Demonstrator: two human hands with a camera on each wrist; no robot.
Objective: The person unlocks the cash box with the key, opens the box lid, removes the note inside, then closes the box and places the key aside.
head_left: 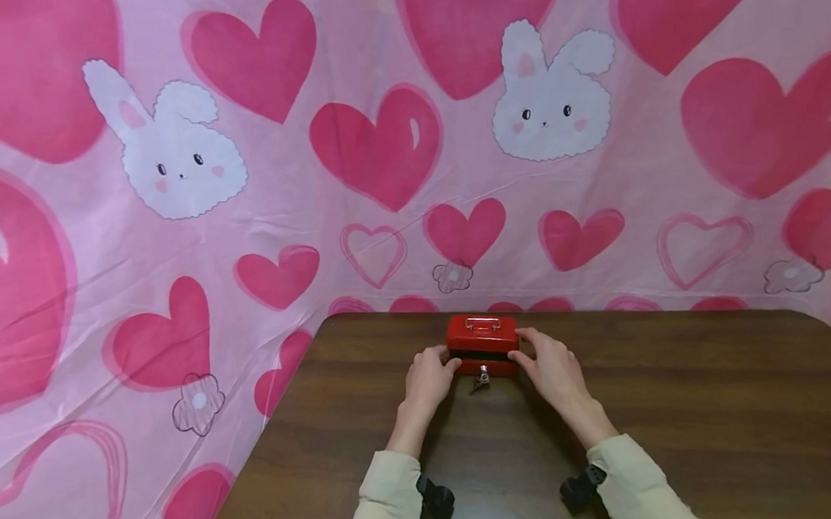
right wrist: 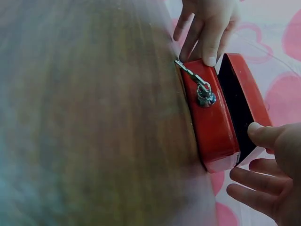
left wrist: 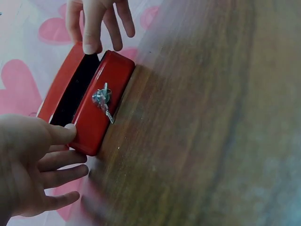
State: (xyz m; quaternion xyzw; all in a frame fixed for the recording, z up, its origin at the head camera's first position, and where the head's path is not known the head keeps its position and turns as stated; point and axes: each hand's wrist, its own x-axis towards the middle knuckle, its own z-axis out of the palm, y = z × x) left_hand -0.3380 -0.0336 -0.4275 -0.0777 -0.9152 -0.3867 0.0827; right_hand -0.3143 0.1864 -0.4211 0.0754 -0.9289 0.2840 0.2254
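A small red cash box (head_left: 468, 367) stands near the table's far edge. Its lid (head_left: 481, 339) is raised partway, showing a dark gap above the base (left wrist: 101, 122). A silver handle (head_left: 484, 323) tops the lid. Keys (right wrist: 190, 74) hang from the lock (right wrist: 205, 96) on the front. My left hand (head_left: 426, 379) holds the box's left end, thumb on the base's upper front corner, other fingers stretched alongside. At the right end, my right hand (head_left: 556, 371) grips the lid, thumb at its lower front edge. The box's inside is too dark to make out.
The brown wooden table (head_left: 718, 416) extends toward me and to both sides of the box. Close behind its far edge hangs a pink cloth (head_left: 386, 237) with hearts and rabbits. Black wrist cameras (head_left: 437, 500) sit on both sleeves.
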